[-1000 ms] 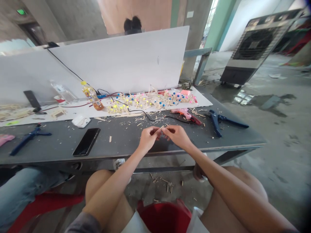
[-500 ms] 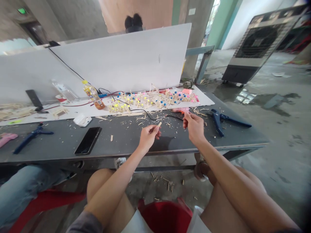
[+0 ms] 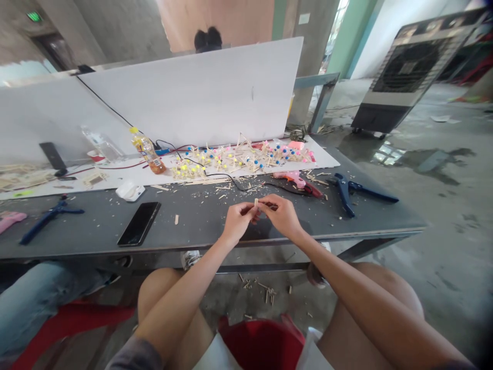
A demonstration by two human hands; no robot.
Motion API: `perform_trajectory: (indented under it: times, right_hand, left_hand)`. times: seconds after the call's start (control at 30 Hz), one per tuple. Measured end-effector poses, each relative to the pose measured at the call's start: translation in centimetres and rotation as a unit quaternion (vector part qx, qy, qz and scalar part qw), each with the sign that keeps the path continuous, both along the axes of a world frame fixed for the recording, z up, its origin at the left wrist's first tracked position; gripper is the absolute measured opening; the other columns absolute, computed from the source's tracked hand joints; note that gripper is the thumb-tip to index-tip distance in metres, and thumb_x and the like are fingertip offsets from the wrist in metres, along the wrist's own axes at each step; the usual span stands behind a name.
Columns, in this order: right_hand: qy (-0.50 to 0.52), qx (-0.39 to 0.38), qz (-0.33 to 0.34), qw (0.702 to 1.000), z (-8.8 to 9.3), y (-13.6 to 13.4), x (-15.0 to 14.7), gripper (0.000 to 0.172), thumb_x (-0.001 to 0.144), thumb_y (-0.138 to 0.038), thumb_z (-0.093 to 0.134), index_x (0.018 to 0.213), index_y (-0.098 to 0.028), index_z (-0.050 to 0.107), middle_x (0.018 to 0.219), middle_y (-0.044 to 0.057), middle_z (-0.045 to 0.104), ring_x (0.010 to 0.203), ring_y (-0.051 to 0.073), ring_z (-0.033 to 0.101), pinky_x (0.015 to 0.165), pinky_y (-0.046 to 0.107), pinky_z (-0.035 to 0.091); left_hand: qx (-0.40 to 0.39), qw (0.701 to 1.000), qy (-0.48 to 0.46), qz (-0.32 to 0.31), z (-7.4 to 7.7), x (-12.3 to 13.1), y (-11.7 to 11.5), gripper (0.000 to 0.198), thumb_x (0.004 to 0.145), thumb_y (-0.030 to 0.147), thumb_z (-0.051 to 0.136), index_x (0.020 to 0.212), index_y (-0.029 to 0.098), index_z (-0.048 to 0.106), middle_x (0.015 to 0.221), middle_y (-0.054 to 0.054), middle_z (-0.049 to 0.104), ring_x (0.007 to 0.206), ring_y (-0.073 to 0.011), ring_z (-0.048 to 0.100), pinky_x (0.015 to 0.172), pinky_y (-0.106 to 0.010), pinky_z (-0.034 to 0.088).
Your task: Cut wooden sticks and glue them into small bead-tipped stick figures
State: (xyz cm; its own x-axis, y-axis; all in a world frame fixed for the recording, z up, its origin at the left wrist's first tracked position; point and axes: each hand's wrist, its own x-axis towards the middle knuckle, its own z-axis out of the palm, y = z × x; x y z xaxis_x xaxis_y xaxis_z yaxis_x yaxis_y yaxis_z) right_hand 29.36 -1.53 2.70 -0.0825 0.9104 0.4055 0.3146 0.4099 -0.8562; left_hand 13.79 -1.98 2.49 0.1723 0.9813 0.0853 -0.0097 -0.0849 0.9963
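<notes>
Above the front of the dark table, my left hand [image 3: 239,220] and my right hand [image 3: 280,213] meet fingertip to fingertip. Pinched between them is a short wooden stick piece [image 3: 256,202], pale and held upright. A pink glue gun [image 3: 296,178] lies on the table just beyond my right hand, its dark red handle pointing right. To the left of my hands a single wooden piece [image 3: 176,220] lies flat on the tabletop. Behind, small stick models with coloured balls [image 3: 231,158] crowd a white board.
Blue cutters [image 3: 346,192] lie at the right; another blue tool [image 3: 54,218] and a black phone [image 3: 139,224] are at the left. A bottle [image 3: 148,151] stands near the white partition [image 3: 192,97]. Wood scraps and a black cable cross the table. Another person's leg [image 3: 34,303] is at lower left.
My right hand has let go of the glue gun, leaving it on the table, and moved left to join my left hand at the wooden piece. The piece has turned more upright.
</notes>
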Motion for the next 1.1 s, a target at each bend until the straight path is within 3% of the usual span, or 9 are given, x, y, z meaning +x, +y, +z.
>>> perform_trajectory:
  times: [0.2, 0.4, 0.63, 0.83, 0.97, 1.1]
  right_hand:
    - [0.025, -0.017, 0.007, 1.0, 0.1, -0.1, 0.3, 0.023, 0.087, -0.036, 0.062, 0.099, -0.021, 0.075, 0.095, 0.007, 0.074, 0.076, 0.019, 0.067, 0.066, 0.03, 0.054]
    - [-0.019, 0.032, -0.022, 0.999, 0.8, -0.2, 0.9, 0.015, 0.086, -0.033, 0.064, 0.084, -0.022, 0.075, 0.086, 0.004, 0.074, 0.074, 0.018, 0.066, 0.066, 0.029, 0.051]
    - [-0.079, 0.075, -0.003, 0.994, 1.3, 0.1, 2.2, 0.016, 0.087, -0.033, 0.064, 0.083, -0.024, 0.076, 0.087, 0.005, 0.074, 0.076, 0.02, 0.066, 0.066, 0.031, 0.05]
    - [-0.113, 0.098, 0.011, 0.989, 1.4, 0.3, 2.7, 0.017, 0.089, -0.033, 0.06, 0.084, -0.023, 0.074, 0.089, 0.007, 0.072, 0.077, 0.02, 0.065, 0.07, 0.032, 0.05]
    - [-0.045, 0.033, -0.004, 0.998, 0.9, 0.3, 2.1, 0.018, 0.089, -0.035, 0.059, 0.083, -0.021, 0.068, 0.079, 0.005, 0.069, 0.066, 0.018, 0.063, 0.063, 0.031, 0.05]
    - [0.037, -0.055, 0.03, 0.997, 0.6, 0.0, 1.3, 0.021, 0.086, -0.04, 0.061, 0.087, -0.02, 0.067, 0.076, 0.005, 0.068, 0.061, 0.018, 0.063, 0.052, 0.028, 0.049]
  left_hand:
    - [0.016, 0.998, 0.054, 0.011, 0.1, -0.3, -0.1, 0.029, 0.08, 0.041, 0.069, 0.09, 0.015, 0.074, 0.073, -0.005, 0.069, 0.062, -0.0157, 0.062, 0.058, -0.027, 0.052]
    - [0.061, 0.991, 0.12, 0.024, 0.5, -0.3, -0.4, 0.025, 0.084, 0.038, 0.065, 0.09, 0.016, 0.075, 0.07, -0.005, 0.069, 0.059, -0.0156, 0.06, 0.058, -0.027, 0.05]
    - [0.194, 0.952, 0.231, 0.045, 0.3, -0.5, -0.3, 0.017, 0.087, 0.03, 0.063, 0.086, 0.018, 0.076, 0.077, -0.007, 0.072, 0.067, -0.0178, 0.063, 0.066, -0.028, 0.046]
    - [0.211, 0.942, 0.256, 0.042, 0.3, -0.5, -0.3, 0.019, 0.089, 0.031, 0.061, 0.087, 0.018, 0.075, 0.078, -0.007, 0.073, 0.067, -0.0177, 0.063, 0.066, -0.028, 0.045]
    - [0.186, 0.955, 0.225, 0.047, 0.4, -0.3, -0.4, 0.02, 0.088, 0.033, 0.062, 0.088, 0.018, 0.074, 0.08, -0.007, 0.073, 0.069, -0.0178, 0.064, 0.067, -0.027, 0.047]
    - [0.131, 0.972, 0.19, 0.042, 0.6, -0.1, -0.6, 0.029, 0.09, 0.041, 0.059, 0.08, 0.017, 0.072, 0.068, -0.004, 0.069, 0.059, -0.0157, 0.06, 0.058, -0.026, 0.043]
